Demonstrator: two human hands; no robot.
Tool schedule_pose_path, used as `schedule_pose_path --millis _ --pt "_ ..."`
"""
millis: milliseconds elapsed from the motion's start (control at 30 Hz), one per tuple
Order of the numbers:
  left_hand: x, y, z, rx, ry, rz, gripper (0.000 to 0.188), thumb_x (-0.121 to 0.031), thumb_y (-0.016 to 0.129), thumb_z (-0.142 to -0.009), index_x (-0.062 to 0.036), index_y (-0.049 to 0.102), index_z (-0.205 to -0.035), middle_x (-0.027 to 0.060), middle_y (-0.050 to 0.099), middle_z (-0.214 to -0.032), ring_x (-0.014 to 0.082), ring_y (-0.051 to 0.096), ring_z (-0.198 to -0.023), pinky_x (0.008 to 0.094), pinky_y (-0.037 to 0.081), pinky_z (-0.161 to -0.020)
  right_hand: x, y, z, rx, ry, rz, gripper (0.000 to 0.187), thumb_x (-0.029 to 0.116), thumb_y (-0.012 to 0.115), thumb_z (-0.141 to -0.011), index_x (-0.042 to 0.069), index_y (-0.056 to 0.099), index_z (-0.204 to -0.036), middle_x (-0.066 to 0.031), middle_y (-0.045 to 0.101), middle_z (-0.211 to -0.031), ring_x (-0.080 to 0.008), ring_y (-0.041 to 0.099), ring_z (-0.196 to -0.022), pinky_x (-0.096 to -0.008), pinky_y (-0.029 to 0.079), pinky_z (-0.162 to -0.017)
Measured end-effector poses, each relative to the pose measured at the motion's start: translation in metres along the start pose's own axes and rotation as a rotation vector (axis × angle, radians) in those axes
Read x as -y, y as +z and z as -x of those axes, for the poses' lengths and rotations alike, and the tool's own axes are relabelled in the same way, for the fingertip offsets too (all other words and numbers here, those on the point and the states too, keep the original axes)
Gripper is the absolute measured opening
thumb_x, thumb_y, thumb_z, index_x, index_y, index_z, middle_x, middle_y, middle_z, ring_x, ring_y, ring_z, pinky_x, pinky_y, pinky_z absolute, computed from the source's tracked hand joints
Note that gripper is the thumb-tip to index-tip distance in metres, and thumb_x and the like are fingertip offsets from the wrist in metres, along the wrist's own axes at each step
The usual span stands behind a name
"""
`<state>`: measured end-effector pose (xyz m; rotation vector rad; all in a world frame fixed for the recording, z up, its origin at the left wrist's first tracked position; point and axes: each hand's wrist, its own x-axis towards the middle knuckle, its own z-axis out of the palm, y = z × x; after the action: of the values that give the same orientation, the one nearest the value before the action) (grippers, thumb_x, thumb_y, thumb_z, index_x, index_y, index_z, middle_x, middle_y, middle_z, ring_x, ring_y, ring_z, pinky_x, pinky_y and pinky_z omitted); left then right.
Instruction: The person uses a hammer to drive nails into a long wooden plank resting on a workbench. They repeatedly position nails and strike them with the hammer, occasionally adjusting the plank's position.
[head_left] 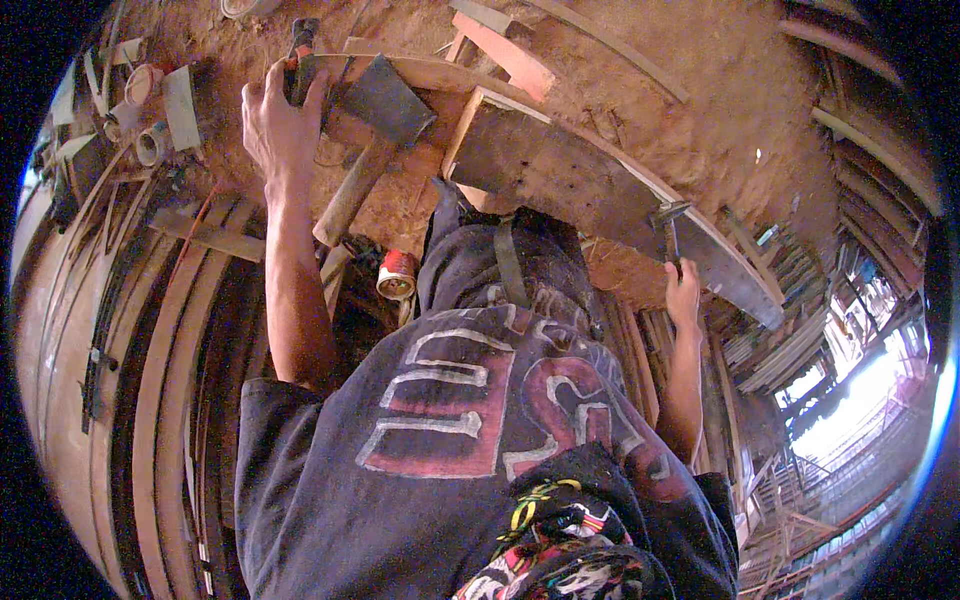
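My left hand [280, 125] is closed round a black-and-orange tool [302, 52] at the upper left, its kind partly hidden by my fingers. At the right, my right hand [683, 292] grips a hammer [672, 238] by its handle. The hammer's head is over the edge of a long wooden panel [590, 165], which lies in front of me with a pale strip along its far edge. Beside my left hand is a dark, square-headed tool [390, 102] with a thick wooden handle [352, 195].
A red-and-white tin [396, 275] stands left of my legs. Long timber pieces [165, 400] lie at the left, with cans [150, 145] and offcuts beyond. Wood strips [610, 45] lie on the brown ground ahead. More stacked timber [785, 345] is at the right.
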<state>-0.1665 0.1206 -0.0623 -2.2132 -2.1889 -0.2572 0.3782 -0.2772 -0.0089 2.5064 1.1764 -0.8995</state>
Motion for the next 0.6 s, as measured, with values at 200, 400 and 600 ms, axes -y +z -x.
schedule_pose_path --millis 200,400,600 --pt "0.010 0.017 0.004 0.032 -0.008 0.110 0.059 -0.057 0.074 -0.082 -0.0118 0.068 -0.121 0.0195 0.063 -0.110 0.0378 0.061 -0.105 0.0486 0.049 -0.090 -0.016 -0.008 0.004 0.261 0.088 -0.475 0.042 0.047 0.058 -0.101 0.005 0.057 -0.103 -0.0018 0.054 -0.084 -0.0087 0.053 -0.065 -0.0268 0.046 -0.065" --pt "-0.004 0.020 0.021 -0.176 -0.015 0.205 0.041 -0.040 0.074 -0.086 -0.0114 0.069 -0.115 0.0154 0.063 -0.105 0.0332 0.060 -0.101 0.0449 0.047 -0.091 0.050 -0.034 -0.011 0.206 -0.061 -0.204 0.060 0.049 0.059 -0.099 -0.005 0.058 -0.126 -0.0210 0.066 -0.113 -0.0335 0.063 -0.106 -0.0395 0.049 -0.093" --pt "-0.055 0.008 0.039 -0.310 0.064 0.518 0.025 -0.018 0.074 -0.085 -0.0112 0.070 -0.108 0.0106 0.063 -0.094 0.0292 0.061 -0.089 0.0403 0.051 -0.077 0.229 -0.067 -0.049 0.243 -0.354 -0.040 0.069 0.054 0.059 -0.096 -0.007 0.059 -0.129 -0.0275 0.062 -0.130 -0.0399 0.056 -0.127 -0.0422 0.043 -0.107"
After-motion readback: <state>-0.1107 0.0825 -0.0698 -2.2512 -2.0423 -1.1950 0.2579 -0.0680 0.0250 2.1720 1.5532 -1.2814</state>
